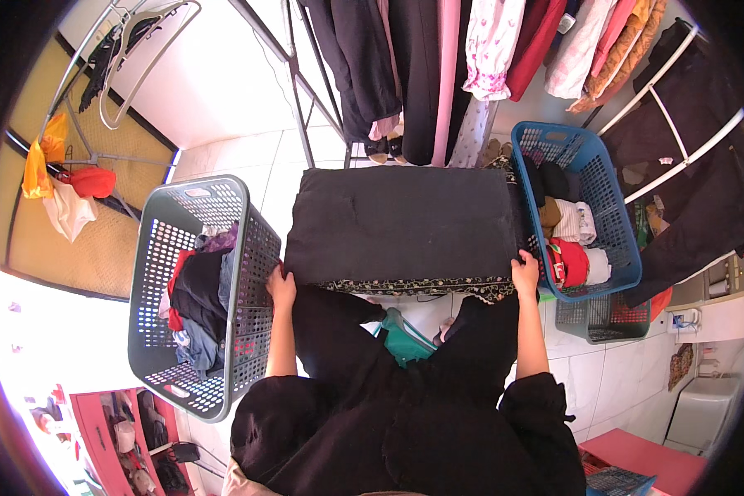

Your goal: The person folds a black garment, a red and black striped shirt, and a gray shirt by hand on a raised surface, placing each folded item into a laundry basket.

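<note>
A black cloth [403,226] lies spread flat in front of me, on a low surface covered by a dark floral tablecloth [409,287]. My left hand [281,287] pinches its near left corner. At the near right corner, my right hand [525,273] has the edge between thumb and fingers. Close to my left hand stands a grey-green plastic laundry basket [257,248] holding a loose heap of clothes [201,291]. Beside my right hand is a blue plastic basket [602,173] with rolled or folded clothes [567,260] inside.
Garments [421,74] hang from a rack at the back. White metal bars [682,158] with dark cloth stand at right, above another grey basket [601,319]. Hangers [139,62] hang at upper left. A green bag [407,338] lies below, between my legs.
</note>
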{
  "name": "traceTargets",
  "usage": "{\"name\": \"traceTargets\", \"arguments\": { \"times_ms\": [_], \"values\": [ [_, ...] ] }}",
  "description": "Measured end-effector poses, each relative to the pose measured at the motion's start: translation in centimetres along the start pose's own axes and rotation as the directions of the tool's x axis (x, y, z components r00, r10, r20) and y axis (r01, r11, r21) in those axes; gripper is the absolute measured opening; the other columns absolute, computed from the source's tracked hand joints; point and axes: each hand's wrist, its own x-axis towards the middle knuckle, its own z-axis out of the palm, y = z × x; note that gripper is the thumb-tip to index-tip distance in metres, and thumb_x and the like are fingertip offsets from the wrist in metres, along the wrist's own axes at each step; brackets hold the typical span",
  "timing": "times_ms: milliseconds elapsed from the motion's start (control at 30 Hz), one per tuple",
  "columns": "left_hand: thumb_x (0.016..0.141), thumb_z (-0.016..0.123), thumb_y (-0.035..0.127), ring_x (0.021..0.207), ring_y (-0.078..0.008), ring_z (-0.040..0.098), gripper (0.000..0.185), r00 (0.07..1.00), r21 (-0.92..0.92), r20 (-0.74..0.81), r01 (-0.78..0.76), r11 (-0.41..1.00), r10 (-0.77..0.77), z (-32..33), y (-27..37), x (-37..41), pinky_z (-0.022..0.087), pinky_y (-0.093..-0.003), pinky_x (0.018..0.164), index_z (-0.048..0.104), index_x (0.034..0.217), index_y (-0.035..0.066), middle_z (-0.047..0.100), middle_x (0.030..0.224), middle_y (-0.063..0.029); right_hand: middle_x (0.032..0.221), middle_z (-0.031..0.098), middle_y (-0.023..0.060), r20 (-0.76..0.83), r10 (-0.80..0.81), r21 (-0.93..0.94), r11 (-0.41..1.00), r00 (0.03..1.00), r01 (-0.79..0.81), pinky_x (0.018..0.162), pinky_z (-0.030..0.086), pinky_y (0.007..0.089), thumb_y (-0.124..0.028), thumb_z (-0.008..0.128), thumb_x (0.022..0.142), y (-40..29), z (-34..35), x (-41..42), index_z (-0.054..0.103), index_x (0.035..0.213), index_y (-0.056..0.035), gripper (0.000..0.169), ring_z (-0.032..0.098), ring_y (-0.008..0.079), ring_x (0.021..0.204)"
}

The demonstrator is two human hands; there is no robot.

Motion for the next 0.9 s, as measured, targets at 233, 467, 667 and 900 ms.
{"name": "traceTargets", "arguments": {
  "times_ms": [233, 467, 667, 900],
  "values": [
    [0.086, 0.060, 0.031, 0.082, -0.0253, 0.063, 0.033, 0.990, -0.310, 0.094, 0.130, 0.942, -0.106, 0.3, -1.1, 0.9, 0.046, -0.0344, 0.076, 0.066, 0.095, 0.000, 0.066, 0.082, -0.0145, 0.091, 0.062, 0.0156, 0.076, 0.270, -0.013, 0.963, 0.960, -0.270, 0.075, 0.046, 0.0358, -0.031, 0.072, 0.074, -0.4, -0.4, -0.3, 0.059, 0.106, -0.0012, 0.046, 0.060, 0.0277, 0.084],
    [0.084, 0.066, 0.014, 0.058, -0.0138, 0.053, 0.019, 0.903, -0.776, 0.369, 0.429, 0.462, -0.219, -2.7, 4.0, 1.3, 0.057, -0.0260, 0.059, 0.052, 0.077, 0.003, 0.051, 0.071, -0.0046, 0.083, 0.065, 0.0108, 0.128, 0.159, 0.053, 0.985, 0.979, -0.166, 0.067, 0.049, 0.0352, -0.028, 0.070, 0.077, 1.9, -1.0, 1.6, 0.062, 0.087, -0.0024, 0.029, 0.062, 0.0263, 0.077],
    [0.083, 0.064, 0.006, 0.066, -0.0126, 0.056, 0.014, 0.960, -0.728, 0.228, 0.279, 0.626, -0.163, -3.0, -0.2, -0.6, 0.054, -0.0234, 0.066, 0.052, 0.076, 0.002, 0.053, 0.073, -0.0033, 0.068, 0.054, -0.0026, 0.352, 0.358, 0.249, 0.855, 0.865, -0.455, 0.049, 0.045, 0.0239, -0.024, 0.070, 0.080, 1.7, -3.9, -0.4, 0.057, 0.077, -0.0102, 0.019, 0.055, 0.0089, 0.060],
    [0.083, 0.064, 0.009, 0.083, -0.0183, 0.057, 0.018, 0.957, -0.727, 0.227, 0.290, 0.623, -0.180, -1.6, -0.7, -1.9, 0.050, -0.0306, 0.076, 0.057, 0.096, 0.000, 0.057, 0.090, -0.0087, 0.080, 0.060, 0.0078, 0.052, 0.110, -0.083, 0.991, 0.993, -0.106, 0.065, 0.048, 0.0356, -0.026, 0.069, 0.078, 2.9, -2.8, -2.2, 0.059, 0.088, -0.0054, 0.025, 0.060, 0.0244, 0.075]
  ]
}}
